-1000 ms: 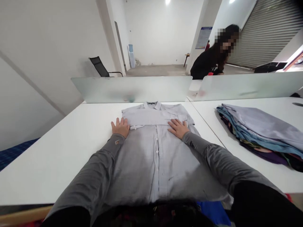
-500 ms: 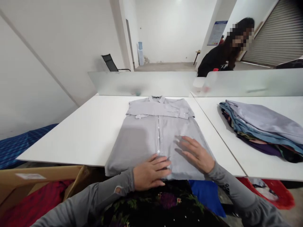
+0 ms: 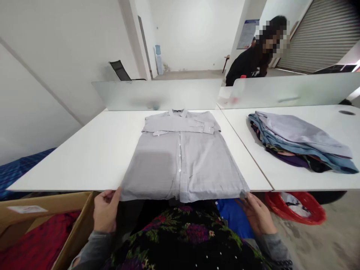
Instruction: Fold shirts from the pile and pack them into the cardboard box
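Observation:
A grey button-up shirt (image 3: 157, 161) lies front up on the white table, its collar at the far end and both sleeves folded across the chest. The hem hangs slightly past the table's near edge. My left hand (image 3: 106, 210) pinches the hem's left corner between thumb and fingers. At the right corner of the hem, my right hand (image 3: 257, 212) has its thumb and fingers closed on the cloth. Between the two hands the hem is stretched fairly straight, with small creases near the button placket.
A pile of folded clothes (image 3: 298, 142) lies on the table's right part (image 3: 247, 180). A frosted divider (image 3: 168, 92) runs along the back, with a person (image 3: 250, 60) beyond it. Below are a cardboard box (image 3: 70, 232) holding red cloth and a red-lined bin (image 3: 315, 215).
Both hands have left the shirt's lower front, where they lay flat, and moved apart and down to grip the two hem corners. The view has shifted slightly.

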Demonstrator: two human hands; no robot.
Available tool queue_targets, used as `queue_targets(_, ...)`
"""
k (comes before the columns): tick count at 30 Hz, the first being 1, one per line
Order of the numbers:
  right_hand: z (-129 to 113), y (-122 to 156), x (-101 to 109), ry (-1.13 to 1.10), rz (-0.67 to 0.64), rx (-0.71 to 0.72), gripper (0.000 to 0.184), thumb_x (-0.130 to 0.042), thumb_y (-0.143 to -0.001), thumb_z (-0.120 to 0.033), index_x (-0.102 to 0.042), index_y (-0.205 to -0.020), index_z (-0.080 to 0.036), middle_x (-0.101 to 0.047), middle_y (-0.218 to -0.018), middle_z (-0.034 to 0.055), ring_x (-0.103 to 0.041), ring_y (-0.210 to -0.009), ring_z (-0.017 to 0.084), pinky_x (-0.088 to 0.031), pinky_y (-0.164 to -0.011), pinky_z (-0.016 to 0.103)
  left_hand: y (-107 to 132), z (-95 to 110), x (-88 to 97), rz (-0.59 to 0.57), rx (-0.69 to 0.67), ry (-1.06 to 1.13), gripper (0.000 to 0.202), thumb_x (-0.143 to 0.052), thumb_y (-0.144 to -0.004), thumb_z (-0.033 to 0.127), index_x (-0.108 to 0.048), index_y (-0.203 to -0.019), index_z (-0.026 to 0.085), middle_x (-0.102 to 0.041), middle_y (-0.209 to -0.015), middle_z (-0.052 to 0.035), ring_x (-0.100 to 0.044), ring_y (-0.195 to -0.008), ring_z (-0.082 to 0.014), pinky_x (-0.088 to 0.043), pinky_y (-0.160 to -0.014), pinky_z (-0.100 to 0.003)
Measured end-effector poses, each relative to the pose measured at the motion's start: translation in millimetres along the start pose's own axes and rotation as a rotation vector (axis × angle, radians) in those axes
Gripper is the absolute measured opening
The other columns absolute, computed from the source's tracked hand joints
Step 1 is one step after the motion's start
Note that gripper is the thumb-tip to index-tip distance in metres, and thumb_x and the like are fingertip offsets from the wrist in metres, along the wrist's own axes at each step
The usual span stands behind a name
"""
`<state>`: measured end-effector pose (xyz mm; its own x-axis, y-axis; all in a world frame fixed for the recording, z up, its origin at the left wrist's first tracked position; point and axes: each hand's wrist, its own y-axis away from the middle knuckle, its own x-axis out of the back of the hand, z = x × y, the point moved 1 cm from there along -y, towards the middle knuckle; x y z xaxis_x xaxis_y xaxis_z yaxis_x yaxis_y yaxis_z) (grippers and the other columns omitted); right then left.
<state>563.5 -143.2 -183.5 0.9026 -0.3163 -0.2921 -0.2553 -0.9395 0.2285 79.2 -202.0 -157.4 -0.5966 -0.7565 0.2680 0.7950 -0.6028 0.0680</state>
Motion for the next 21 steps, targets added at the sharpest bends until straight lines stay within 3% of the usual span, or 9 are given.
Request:
queue_targets(3, 7.7, -3.5, -17.5, -0.151, -0.079, -0.135, 0.040, -0.081, -0.062, -0.045, -0.070, -0.093, -0.022, -0.074, -0.096, 0.0047, -0.070, -0.087, 0.024, -0.059, -0.077, 0.040, 13.4, -0.4, -23.4, -0.091, 0.266, 0.384, 0.018, -0.072, -0.072, 0.021, -0.056, -0.078, 0.017, -0.063, -0.075, -0.0007, -0.062, -0.066, -0.0128, -0.053, -0.066, -0.026)
queue_targets(6, 8.2, -1.0, -22.8, -0.117, -0.043, -0.176, 0.033, -0.084, -0.058, -0.040, -0.069, -0.082, -0.022, -0.073, -0.079, 0.0018, -0.070, -0.068, 0.021, -0.060, -0.061, 0.033, 22.7, 6.8, -34.5, -0.177, 0.440, 0.560, 0.018, -0.070, -0.072, 0.007, -0.060, -0.085, 0.015, -0.069, -0.084, -0.0045, -0.066, -0.068, -0.0135, -0.057, -0.065, -0.027)
queue_targets(8, 5.1, 4.3, -21.5, -0.059, -0.041, -0.170, 0.028, -0.086, -0.055, -0.038, -0.066, -0.065, -0.022, -0.070, -0.064, 0.0009, -0.066, -0.055, 0.018, -0.056, -0.051, 0.028, 27.5, 12.1, -33.5, -0.222, 0.455, 0.597, 0.020, -0.069, -0.072, 0.004, -0.063, -0.089, 0.013, -0.071, -0.086, -0.0069, -0.067, -0.068, -0.0153, -0.059, -0.064, -0.029)
queue_targets(10, -2.4, 11.3, -18.8, -0.016, -0.068, -0.158, 0.029, -0.086, -0.055, -0.040, -0.063, -0.056, -0.021, -0.067, -0.056, 0.0029, -0.063, -0.051, 0.018, -0.055, -0.050, 0.027, 31.7, 17.2, -28.4, -0.258, 0.415, 0.625, 0.021, -0.070, -0.070, 0.004, -0.065, -0.089, 0.012, -0.071, -0.086, -0.0079, -0.068, -0.068, -0.0167, -0.060, -0.064, -0.030)
queue_targets(16, -45.3, 29.9, 1.1, 0.175, -0.128, -0.002, 0.032, -0.080, -0.059, -0.051, -0.067, -0.058, -0.022, -0.068, -0.061, 0.0093, -0.065, -0.061, 0.025, -0.057, -0.061, 0.038, 46.6, 32.4, -1.5, -0.416, 0.375, 0.649, 0.040, -0.078, -0.064, 0.015, -0.067, -0.102, 0.012, -0.072, -0.097, -0.0101, -0.070, -0.077, -0.0229, -0.061, -0.063, -0.032)
queue_targets(21, -78.3, 35.4, 8.7, 0.323, -0.290, 0.091, 0.033, -0.076, -0.057, -0.056, -0.063, -0.046, -0.027, -0.056, -0.050, 0.0100, -0.057, -0.049, 0.024, -0.052, -0.048, 0.039, 56.7, 48.5, 21.3, -0.428, 0.436, 0.677, 0.044, -0.080, -0.058, 0.019, -0.070, -0.100, 0.012, -0.072, -0.098, -0.0108, -0.069, -0.088, -0.0311, -0.061, -0.068, -0.036)
